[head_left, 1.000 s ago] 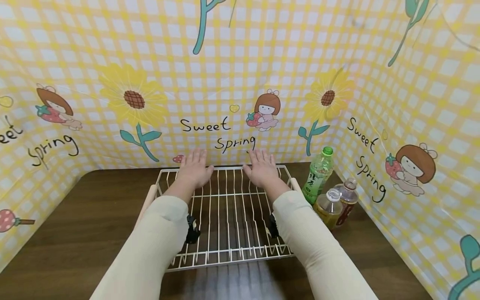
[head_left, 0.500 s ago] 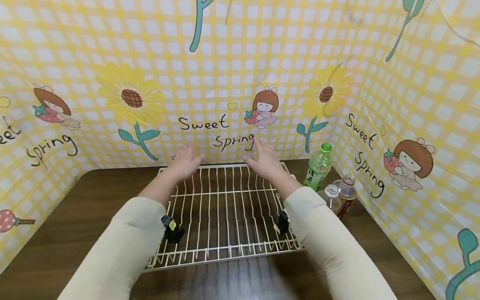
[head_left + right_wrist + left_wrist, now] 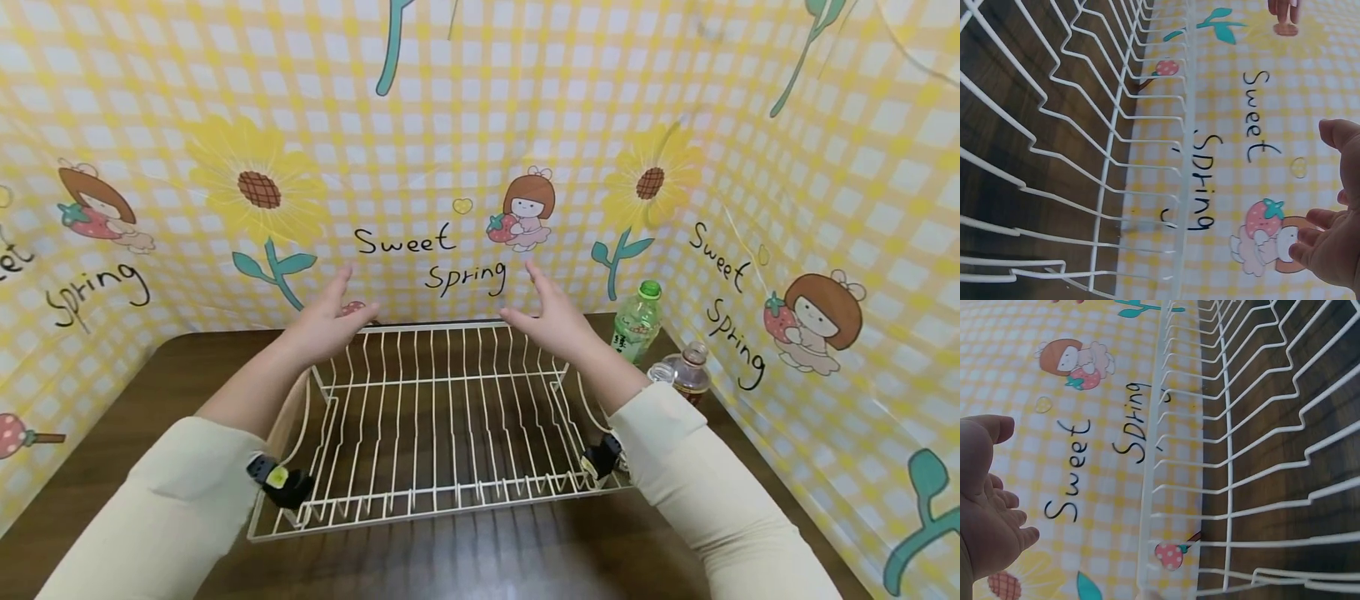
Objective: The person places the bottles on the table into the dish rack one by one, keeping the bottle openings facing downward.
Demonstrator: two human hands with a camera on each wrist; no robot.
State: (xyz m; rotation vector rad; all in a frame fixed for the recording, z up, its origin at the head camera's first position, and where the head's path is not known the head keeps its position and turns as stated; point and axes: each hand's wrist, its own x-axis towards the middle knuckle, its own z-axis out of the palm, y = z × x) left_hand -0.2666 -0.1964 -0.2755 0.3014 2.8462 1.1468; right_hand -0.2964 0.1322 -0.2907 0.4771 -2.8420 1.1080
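Note:
A white wire dish rack stands on the dark wooden table, its bars running front to back. My left hand is over the rack's back left corner, thumb apart from the fingers, holding nothing. Over the back right corner, my right hand faces it with thumb spread and the palm bare. The left wrist view shows the left hand beside the rack's rim with loosely bent fingers. In the right wrist view, the right hand likewise appears apart from the rack.
On the right stand a green-capped bottle and a capless bottle; another clear bottle is mostly hidden by the right forearm. A yellow checked cloth hangs behind and on both sides of the table.
Both hands have moved apart and up from over the rack, left hand leftward, right hand rightward. The right sleeve now covers more of the bottles. The rack stays in place.

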